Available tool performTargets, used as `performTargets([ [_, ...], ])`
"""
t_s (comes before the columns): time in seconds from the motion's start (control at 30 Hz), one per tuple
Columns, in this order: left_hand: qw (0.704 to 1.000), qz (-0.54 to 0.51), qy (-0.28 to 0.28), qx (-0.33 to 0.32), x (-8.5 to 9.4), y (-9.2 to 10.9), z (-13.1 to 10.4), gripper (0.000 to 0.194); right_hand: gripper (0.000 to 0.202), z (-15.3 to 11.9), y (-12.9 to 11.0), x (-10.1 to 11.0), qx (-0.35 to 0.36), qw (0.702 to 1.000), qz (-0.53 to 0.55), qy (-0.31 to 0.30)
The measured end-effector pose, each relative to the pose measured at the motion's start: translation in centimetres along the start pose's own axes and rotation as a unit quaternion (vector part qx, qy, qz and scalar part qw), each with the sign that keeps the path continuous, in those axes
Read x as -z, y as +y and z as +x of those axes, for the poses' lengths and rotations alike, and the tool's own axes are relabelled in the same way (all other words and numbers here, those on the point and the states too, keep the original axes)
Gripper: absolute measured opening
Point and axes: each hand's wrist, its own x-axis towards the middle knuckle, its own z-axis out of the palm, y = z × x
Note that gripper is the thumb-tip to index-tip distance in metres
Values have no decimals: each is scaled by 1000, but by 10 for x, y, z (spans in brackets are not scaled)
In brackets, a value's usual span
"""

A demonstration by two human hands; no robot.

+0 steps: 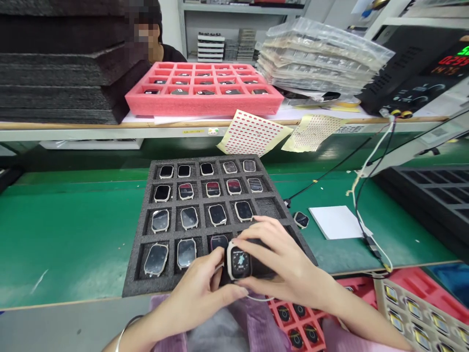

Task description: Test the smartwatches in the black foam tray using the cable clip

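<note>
Green workbench [73, 220], grey foam tray [157, 287] holding watches [218, 214]

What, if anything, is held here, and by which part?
A smartwatch with a lit screen: the right hand grips it by its upper and lower edges. Whether the left hand beside it also grips it is unclear.

Lit smartwatch [240, 262] in right-hand fingers [257, 250] over dark foam tray [173, 236]

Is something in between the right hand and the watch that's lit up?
Nothing that I can see. The right hand is touching the edge of the lit-up watch. The left hand is close by on the other side, not in between.
</note>
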Motion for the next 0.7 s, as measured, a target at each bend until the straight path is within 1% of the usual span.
performTargets([
  [0.07, 999, -34, 9, 0, 3, 4, 0, 23, 40, -5, 7, 8, -39, 999, 14, 4],
  [0.1, 998, -61, 19, 3, 5, 6, -1, 21, 39, -9, 11, 12, -61, 998, 8, -6],
  [0.2, 992, -116, 39, 28, 17, 11, -4, 23, 41, -18, 20, 18, -104, 991, -34, -80],
  [0.27, 991, -110, 46, 58, 27, 12, -8, 28, 43, -21, 20, 20, -105, 986, -56, -115],
  [0.33, 990, -98, 59, 78, 37, 11, -12, 34, 35, -17, 15, 19, -89, 987, -70, -114],
  [0.4, 989, -99, 75, 83, 44, 9, -16, 37, 25, -6, 8, 14, -59, 987, -80, -124],
  [0.47, 987, -110, 87, 80, 47, 7, -17, 38, 24, 8, 2, 3, -19, 982, -93, -161],
  [0.53, 986, -118, 90, 76, 46, 5, -18, 38, 26, 22, -3, -12, 18, 971, -127, -201],
  [0.63, 985, -132, 89, 68, 45, 3, -17, 42, 19, 34, -5, -32, 34, 953, -192, -230],
  [0.7, 984, -142, 84, 62, 45, 2, -16, 43, 19, 39, -3, -37, 34, 947, -206, -242],
])
